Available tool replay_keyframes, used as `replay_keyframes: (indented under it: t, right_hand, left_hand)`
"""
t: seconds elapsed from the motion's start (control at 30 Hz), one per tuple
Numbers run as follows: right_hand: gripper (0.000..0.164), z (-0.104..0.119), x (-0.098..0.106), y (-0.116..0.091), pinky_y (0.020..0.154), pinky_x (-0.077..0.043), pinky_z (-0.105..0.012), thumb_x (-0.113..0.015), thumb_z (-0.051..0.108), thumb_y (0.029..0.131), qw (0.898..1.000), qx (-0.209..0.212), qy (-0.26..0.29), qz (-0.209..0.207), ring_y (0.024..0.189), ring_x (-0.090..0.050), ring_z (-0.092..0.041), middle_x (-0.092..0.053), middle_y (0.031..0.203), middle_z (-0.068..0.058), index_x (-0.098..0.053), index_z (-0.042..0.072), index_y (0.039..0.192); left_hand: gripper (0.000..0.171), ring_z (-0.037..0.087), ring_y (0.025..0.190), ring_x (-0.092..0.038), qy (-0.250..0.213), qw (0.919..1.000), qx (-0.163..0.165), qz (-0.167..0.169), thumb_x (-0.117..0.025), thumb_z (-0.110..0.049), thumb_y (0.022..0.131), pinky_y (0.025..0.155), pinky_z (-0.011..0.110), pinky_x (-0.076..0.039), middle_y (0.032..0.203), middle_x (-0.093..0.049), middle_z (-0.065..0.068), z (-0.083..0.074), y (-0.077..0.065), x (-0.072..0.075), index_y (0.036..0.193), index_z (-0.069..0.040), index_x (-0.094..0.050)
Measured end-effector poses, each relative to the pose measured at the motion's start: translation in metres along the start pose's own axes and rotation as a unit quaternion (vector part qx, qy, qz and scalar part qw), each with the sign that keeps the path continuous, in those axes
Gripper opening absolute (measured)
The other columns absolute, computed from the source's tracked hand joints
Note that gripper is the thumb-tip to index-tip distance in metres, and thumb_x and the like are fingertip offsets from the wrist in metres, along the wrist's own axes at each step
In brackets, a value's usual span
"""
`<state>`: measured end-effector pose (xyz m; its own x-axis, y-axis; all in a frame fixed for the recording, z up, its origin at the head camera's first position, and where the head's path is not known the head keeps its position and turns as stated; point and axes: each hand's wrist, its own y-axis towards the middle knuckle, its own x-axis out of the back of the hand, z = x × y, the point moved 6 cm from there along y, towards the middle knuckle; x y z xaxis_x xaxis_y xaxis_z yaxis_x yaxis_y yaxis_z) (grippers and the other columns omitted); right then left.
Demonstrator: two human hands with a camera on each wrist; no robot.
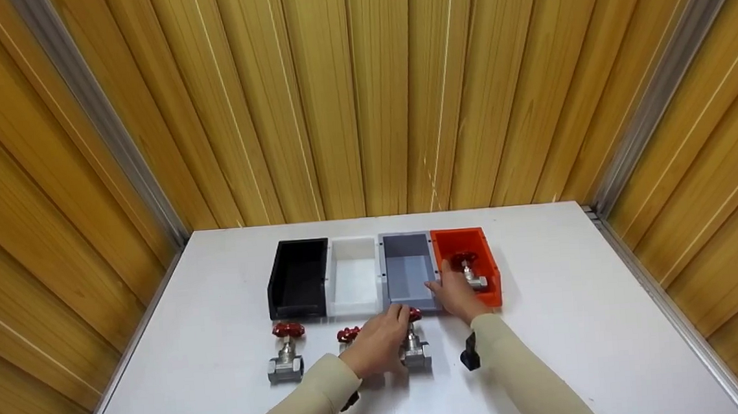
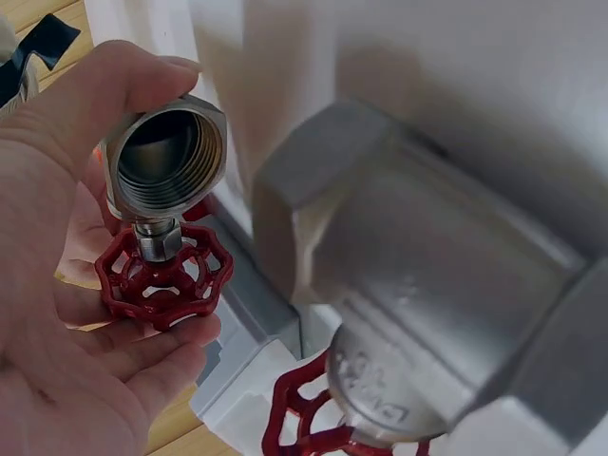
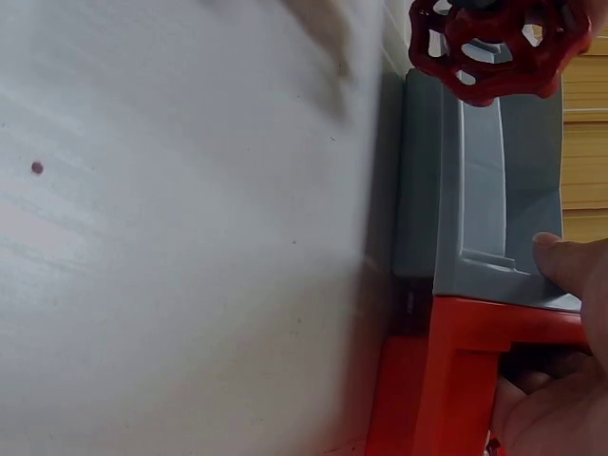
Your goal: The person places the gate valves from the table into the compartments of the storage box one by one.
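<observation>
My left hand [image 1: 378, 341] grips a gate valve [image 1: 416, 354] in front of the grey bin. In the left wrist view, the thumb lies on the metal body of this valve [image 2: 163, 161] and the fingers are behind its red handwheel [image 2: 163, 275]. Another gate valve [image 1: 348, 334] is mostly hidden by the left hand and looms large in the left wrist view. At the orange bin [image 1: 493, 296], my right hand [image 1: 459, 293] holds the side wall next to the grey bin [image 3: 532, 228], thumb on the grey side, fingers inside the orange bin. A gate valve [image 1: 476, 282] lies in that orange bin.
A white bin [image 1: 353, 276] and a black bin [image 1: 299, 280] continue the row to the left. One more gate valve [image 1: 287, 362] stands before the black bin. Wood-patterned walls [image 1: 374, 96] enclose the white table [image 1: 585, 322] at the back and sides.
</observation>
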<state>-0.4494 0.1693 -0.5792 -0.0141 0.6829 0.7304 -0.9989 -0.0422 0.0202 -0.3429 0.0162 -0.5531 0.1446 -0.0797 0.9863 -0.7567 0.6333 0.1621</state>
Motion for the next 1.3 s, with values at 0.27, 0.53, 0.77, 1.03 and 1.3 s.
replay_keyframes:
  t: [0.27,0.53,0.77,1.03,1.3]
  right_hand:
    - [0.062,0.002,0.001,0.000,0.088,-0.047,-0.044,-0.061,0.026,0.086,1.000,0.017,-0.010,-0.018,0.094,-0.060,-0.027,-0.061,0.102,-0.024,-0.033,-0.005,0.132]
    - [0.061,0.001,0.001,0.000,0.084,-0.048,-0.042,-0.061,0.028,0.087,1.000,0.011,-0.008,-0.014,0.087,-0.058,-0.023,-0.061,0.100,-0.020,-0.032,-0.003,0.132]
    - [0.056,0.001,0.001,0.000,0.078,-0.048,-0.040,-0.060,0.027,0.087,1.000,0.016,-0.013,-0.019,0.081,-0.058,-0.022,-0.061,0.090,-0.016,-0.036,-0.001,0.128]
    - [0.050,-0.001,0.000,0.001,0.078,-0.048,-0.039,-0.061,0.025,0.087,1.000,0.014,-0.015,-0.021,0.080,-0.058,-0.022,-0.060,0.087,-0.014,-0.039,0.000,0.124]
    - [0.048,0.001,0.002,0.000,0.077,-0.048,-0.039,-0.060,0.024,0.087,1.000,0.014,-0.011,-0.018,0.079,-0.059,-0.022,-0.061,0.081,-0.014,-0.040,-0.001,0.123]
  left_hand:
    - [0.114,0.018,0.093,-0.054,0.005,1.0000,0.000,-0.003,-0.084,-0.056,0.041,0.087,0.029,-0.049,0.112,-0.047,0.007,0.004,0.008,0.007,0.130,-0.001,-0.036]
    - [0.113,0.018,0.093,-0.054,0.009,0.9999,0.003,-0.008,-0.084,-0.056,0.039,0.086,0.028,-0.049,0.113,-0.048,0.007,0.008,0.015,0.014,0.128,-0.003,-0.038]
    - [0.111,0.018,0.093,-0.055,-0.003,0.9997,0.001,-0.023,-0.086,-0.052,0.040,0.082,0.031,-0.051,0.113,-0.048,0.007,0.011,0.020,0.018,0.127,-0.004,-0.038]
    - [0.104,0.017,0.088,-0.053,0.006,0.9989,-0.005,-0.047,-0.085,-0.050,0.040,0.079,0.030,-0.051,0.107,-0.049,0.004,0.013,0.025,0.021,0.123,-0.006,-0.040]
    - [0.105,0.018,0.091,-0.052,0.013,0.9988,-0.003,-0.048,-0.085,-0.046,0.040,0.084,0.030,-0.049,0.109,-0.049,0.004,0.017,0.034,0.022,0.125,-0.005,-0.039]
